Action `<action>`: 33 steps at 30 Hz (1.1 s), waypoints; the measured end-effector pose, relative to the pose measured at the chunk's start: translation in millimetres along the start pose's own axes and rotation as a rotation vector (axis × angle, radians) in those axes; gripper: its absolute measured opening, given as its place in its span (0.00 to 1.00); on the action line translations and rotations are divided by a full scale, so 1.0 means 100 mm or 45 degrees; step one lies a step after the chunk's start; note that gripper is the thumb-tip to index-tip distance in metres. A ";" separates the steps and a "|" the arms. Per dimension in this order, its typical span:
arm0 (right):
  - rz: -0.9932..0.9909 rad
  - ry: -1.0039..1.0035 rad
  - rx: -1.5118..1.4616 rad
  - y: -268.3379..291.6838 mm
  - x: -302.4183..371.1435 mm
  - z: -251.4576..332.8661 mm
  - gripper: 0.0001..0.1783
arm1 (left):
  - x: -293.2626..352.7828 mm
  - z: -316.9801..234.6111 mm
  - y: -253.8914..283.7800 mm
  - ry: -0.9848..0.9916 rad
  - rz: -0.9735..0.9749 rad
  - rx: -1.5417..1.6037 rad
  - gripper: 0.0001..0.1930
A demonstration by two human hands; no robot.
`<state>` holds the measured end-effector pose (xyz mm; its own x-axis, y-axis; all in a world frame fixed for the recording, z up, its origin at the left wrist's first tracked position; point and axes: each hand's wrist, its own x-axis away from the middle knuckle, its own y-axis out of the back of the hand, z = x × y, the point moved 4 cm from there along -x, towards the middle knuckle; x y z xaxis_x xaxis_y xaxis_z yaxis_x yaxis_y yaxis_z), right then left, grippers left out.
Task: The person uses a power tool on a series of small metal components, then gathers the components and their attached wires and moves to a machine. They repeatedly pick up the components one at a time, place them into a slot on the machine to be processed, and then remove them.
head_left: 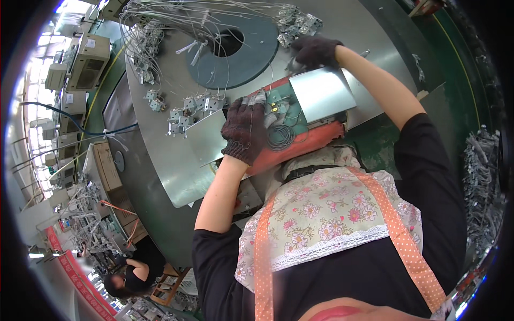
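Note:
My left hand (243, 128), in a dark knit glove, is closed at the near left of the work, between a bare metal panel (206, 136) and a green area (300, 123). Pale grey material shows at its fingertips; what they grip cannot be made out. A coil of grey wire (281, 137) lies beside it. My right hand (317, 52), gloved alike, reaches farther out with curled fingers, next to a pile of metal brackets (297, 24). Its fingertips are partly hidden, as is anything in them. Nearer me is a shiny square metal plate (323, 95).
Red padding (300, 146) runs along the near edge. Beyond stands a grey round disc (257, 59) with a central hole and white wires. Wired metal parts (201, 104) lie left on the metal table (176, 176). Another person (136, 273) sits far left; heaped metal parts (482, 182) stand right.

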<state>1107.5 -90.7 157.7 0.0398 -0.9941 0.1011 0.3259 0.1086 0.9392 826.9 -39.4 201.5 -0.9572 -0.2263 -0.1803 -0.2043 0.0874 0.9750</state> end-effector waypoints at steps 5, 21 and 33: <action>-0.456 -0.469 -2.167 0.15 0.69 -0.15 0.13 | 0.00 -0.01 0.08 0.016 0.011 0.002 0.27; -0.596 0.200 -2.302 0.71 1.44 0.89 0.41 | -0.01 -0.02 0.12 0.007 0.012 -0.024 0.26; -0.404 -0.266 -2.162 0.34 0.84 1.04 0.24 | 0.00 0.04 0.06 -0.047 -0.004 -0.041 0.29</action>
<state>1023.3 -171.1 232.0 -0.2844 -0.9449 0.1622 0.8477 -0.3269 -0.4178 824.4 -34.7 207.0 -0.9636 -0.1905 -0.1874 -0.2012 0.0553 0.9780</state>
